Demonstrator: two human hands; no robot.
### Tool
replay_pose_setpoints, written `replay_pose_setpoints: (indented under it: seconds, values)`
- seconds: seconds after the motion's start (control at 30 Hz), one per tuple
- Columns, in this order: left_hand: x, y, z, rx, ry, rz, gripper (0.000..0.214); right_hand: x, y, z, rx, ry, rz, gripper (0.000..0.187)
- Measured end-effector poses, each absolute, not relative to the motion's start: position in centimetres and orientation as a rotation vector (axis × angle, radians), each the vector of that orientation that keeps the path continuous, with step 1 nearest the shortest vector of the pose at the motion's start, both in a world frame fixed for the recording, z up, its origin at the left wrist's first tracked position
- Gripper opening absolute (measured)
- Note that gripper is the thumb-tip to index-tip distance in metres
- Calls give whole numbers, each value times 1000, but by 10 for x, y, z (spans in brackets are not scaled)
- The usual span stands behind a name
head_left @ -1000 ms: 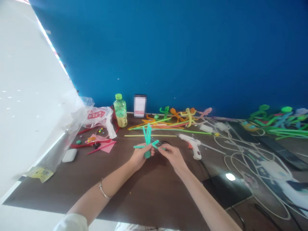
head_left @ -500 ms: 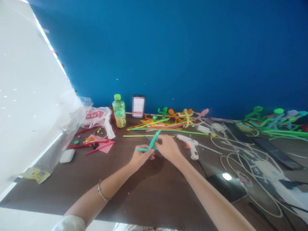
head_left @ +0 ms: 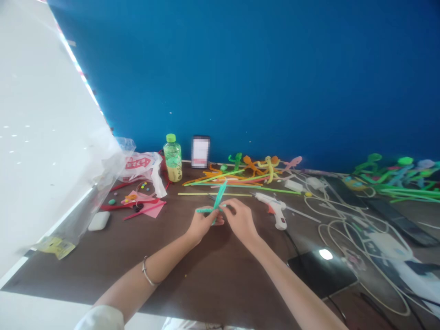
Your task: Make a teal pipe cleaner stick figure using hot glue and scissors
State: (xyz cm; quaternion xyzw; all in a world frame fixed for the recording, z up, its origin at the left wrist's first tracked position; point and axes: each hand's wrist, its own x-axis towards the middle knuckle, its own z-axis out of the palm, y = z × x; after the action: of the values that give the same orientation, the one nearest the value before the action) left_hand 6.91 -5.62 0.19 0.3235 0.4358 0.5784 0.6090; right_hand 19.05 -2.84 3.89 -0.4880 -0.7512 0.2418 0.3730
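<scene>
- I see the bench [head_left: 178,266] carrying a hot glue gun [head_left: 273,209].
- Left of the gun, the left hand [head_left: 203,224] grips crossed teal pipe cleaners [head_left: 218,199].
- The right hand [head_left: 240,221], nearer the gun, pinches them too.

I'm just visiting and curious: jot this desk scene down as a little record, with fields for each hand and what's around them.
Left hand: grips teal pipe cleaners
Right hand: fingertips at the same pipe cleaners
Nearest tool: white hot glue gun, right of the hands
Rest: dark table, green-capped plastic bottle, pink paper, colourful pipe-cleaner figures
</scene>
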Motion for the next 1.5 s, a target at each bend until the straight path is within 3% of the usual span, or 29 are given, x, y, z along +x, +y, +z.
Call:
replay_pose_setpoints:
  seconds: [0.37, 0.5, 0.7, 0.8, 0.9, 1.1, 1.3, 1.5]
  values:
    - [69, -59, 6, 486, 724, 1340, 25, 196, -53, 10, -1055, -1738, 506, 16]
    - [66, -59, 7, 458, 664, 1266, 23, 208, -44, 18, -1189, -1557, 884, 16]
    - [60, -60, 8, 596, 546, 1102, 20, 227, -16, 47, -1239, -1586, 1718, 21]
    - [58, -61, 7, 719, 545, 976, 23, 231, -5, 60, -1255, -1736, 1882, 16]
    - [58, -60, 6, 846, 598, 913, 26, 228, 1, 72, -1344, -1965, 1735, 12]
    - [66, -58, 4, 949, 951, 1182, 31, 208, -12, 71, -1528, -2097, 1000, 12]
    - [69, -58, 1, 952, 1032, 1325, 30, 191, -27, 47, -1471, -1963, 658, 15]
    - [66, -56, -5, 1179, 1143, 1306, 28, 197, -30, 42, -1431, -1914, 525, 15]
